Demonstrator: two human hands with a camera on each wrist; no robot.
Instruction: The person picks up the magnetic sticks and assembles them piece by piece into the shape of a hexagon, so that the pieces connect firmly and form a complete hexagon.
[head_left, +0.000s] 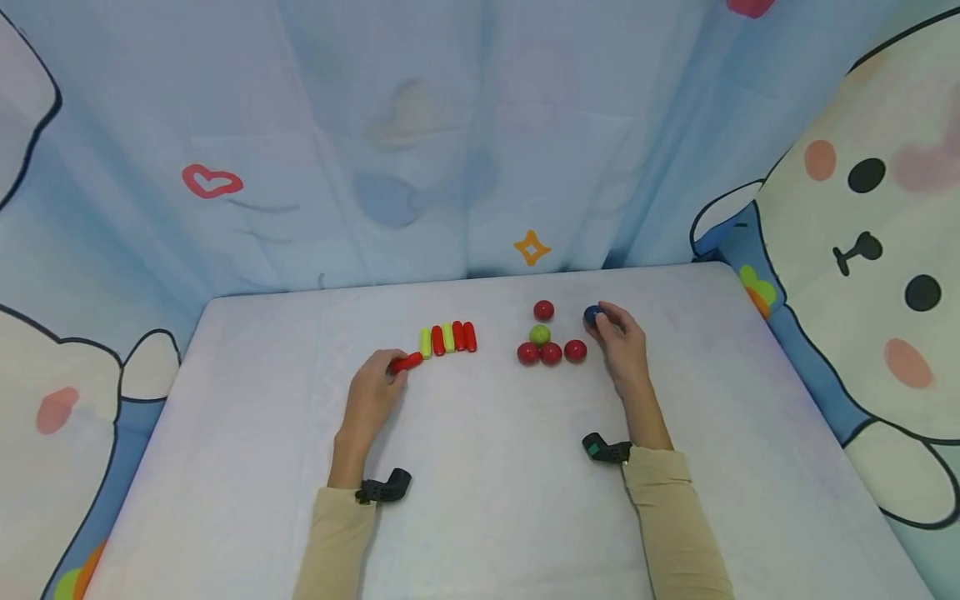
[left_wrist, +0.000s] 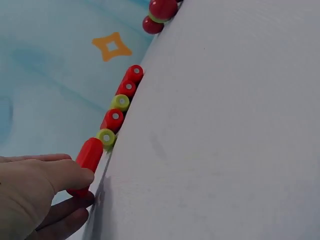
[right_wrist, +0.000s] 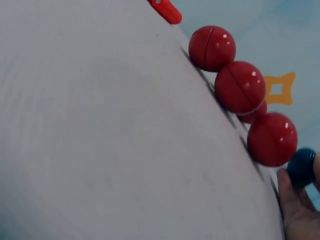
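Between thumb and fingers my left hand [head_left: 372, 390] pinches a red rod [head_left: 406, 362], whose far end lies near a row of short rods. That row alternates partly, with yellow-green rods [head_left: 426, 342] and red rods [head_left: 470, 337] side by side. In the left wrist view the held red rod [left_wrist: 90, 159] is tilted, close to the nearest yellow-green rod [left_wrist: 106, 137]. My right hand [head_left: 622, 342] grips a dark blue ball [head_left: 593, 315]. Left of it are several red balls [head_left: 575, 351] and one green ball [head_left: 540, 335]. In the right wrist view, only part of the right hand [right_wrist: 299, 215] shows.
A white cloth covers the table [head_left: 495, 492]. Behind its far edge hangs a blue patterned curtain [head_left: 337, 208]. Black wrist cameras [head_left: 386, 486] sit on both forearms. One red ball [head_left: 543, 310] lies behind the green ball.
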